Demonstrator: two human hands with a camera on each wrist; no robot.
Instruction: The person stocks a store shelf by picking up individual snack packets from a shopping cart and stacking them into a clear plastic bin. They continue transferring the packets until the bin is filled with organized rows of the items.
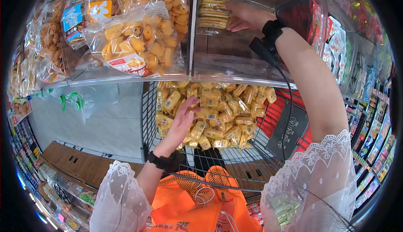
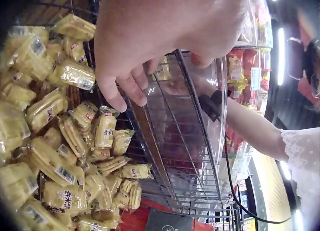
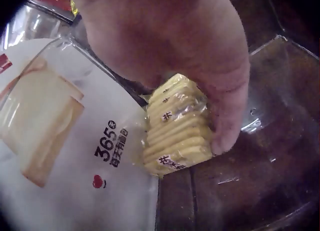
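right hand (image 1: 248, 16) touches stacked packets (image 1: 213, 7), left hand (image 1: 179, 125) hovers, fingers (image 2: 131, 90) loosely bent.

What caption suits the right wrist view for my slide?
Right hand touching a row of yellow packets inside a clear bin.

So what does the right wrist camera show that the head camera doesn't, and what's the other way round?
Only the right wrist view shows the white panel with its bread picture and "365" lettering.

Only the head view shows the left hand, the heap of wrapped packets in the wire cart, and the bags of golden snacks.

Both show the right hand at the row of yellow packets in the clear bin.
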